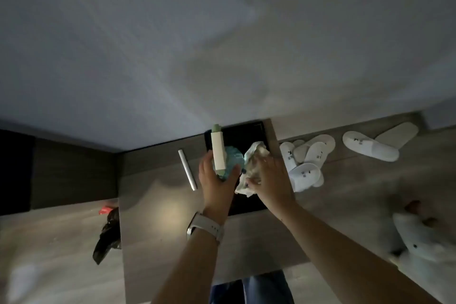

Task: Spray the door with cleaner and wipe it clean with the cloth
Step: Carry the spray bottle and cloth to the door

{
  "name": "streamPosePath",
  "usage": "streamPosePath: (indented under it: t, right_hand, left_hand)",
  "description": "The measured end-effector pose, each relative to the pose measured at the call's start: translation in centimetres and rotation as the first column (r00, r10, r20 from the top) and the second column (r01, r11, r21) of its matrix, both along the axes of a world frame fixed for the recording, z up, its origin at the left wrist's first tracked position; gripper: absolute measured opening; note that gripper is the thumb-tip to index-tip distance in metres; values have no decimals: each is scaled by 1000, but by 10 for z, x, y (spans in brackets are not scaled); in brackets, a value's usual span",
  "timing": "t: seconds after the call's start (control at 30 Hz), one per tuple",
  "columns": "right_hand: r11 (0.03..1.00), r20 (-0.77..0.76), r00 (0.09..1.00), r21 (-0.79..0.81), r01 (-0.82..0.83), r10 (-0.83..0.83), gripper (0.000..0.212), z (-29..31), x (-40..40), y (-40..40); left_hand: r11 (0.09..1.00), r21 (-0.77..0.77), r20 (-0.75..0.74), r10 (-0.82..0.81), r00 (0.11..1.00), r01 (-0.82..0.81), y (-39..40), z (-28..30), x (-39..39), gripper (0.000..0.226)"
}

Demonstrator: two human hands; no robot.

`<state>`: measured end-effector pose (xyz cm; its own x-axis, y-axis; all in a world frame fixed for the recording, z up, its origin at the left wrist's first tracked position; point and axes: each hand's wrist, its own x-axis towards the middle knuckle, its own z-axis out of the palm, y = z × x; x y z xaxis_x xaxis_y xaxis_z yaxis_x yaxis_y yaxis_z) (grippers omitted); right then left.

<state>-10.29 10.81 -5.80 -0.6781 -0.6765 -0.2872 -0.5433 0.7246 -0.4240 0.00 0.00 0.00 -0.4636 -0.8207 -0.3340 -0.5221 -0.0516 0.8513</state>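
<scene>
The left hand (217, 177) grips a spray bottle (218, 153), its fingers (234, 171) curled round the lower body. The bottle stands upright: white rectangular body, pale green nozzle at the far end, a teal part at the grip. A white watch (206, 227) sits on the left wrist.

The right hand (269, 177) holds a crumpled pale cloth (254, 155), fingers curled into the fabric. The cloth bunches just beyond and to the left of these fingers, touching the bottle's teal part. Both hands are close together, above a black panel (249, 131) set in the worktop (158, 205).

A white tube (187, 169) lies on the worktop, near and to the left of the left fingers. White slippers (306, 160) lie on the floor, to the right of the right fingers. A dark bag (108, 234) hangs at the worktop's left edge, well apart from both hands. A pale grey surface (222, 44) fills the view beyond the fingers; whether it is the door cannot be determined.
</scene>
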Motion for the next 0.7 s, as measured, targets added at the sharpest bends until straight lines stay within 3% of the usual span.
streamPosePath:
  t: [0.07, 0.17, 0.3, 0.4, 0.47, 0.53, 0.63, 0.7]
  right_hand:
    - [999, -49, 999, 32, 8, -7, 51, -5, 4, -5]
    - [998, -81, 995, 5, 57, -57, 29, -14, 9, -4]
    - [973, 127, 984, -181, 144, -122, 26, -5, 7, 12]
    - [893, 356, 905, -290, 345, -234, 25, 28, 9, 25]
    - [801, 507, 801, -309, 513, -318, 12, 61, 10, 33]
    - [665, 683, 635, -289, 689, -361, 7, 96, 12, 43]
    - [458, 824, 411, -214, 863, -390, 22, 140, 16, 60]
    - [331, 874, 293, -165, 929, -388, 18, 168, 21, 71]
  left_hand:
    - [992, -125, 15, -28, 999, 30, -10, -10, -10, 56]
    - [998, -34, -38, -58, 998, 57, -18, -14, -15, 30]
    - [991, 21, -35, -130, 991, 131, -25, -8, -13, 42]
    - [994, 66, -27, -90, 996, 92, -29, 6, -10, 56]
    - [991, 87, -73, -96, 993, 103, -26, 24, -7, 33]
    - [988, 93, -145, -111, 983, 126, -21, 50, -6, 10]
    - [978, 158, -249, -97, 964, 139, -11, 99, -3, 27]
    - [964, 221, -309, -72, 948, 145, -4, 137, -3, 35]
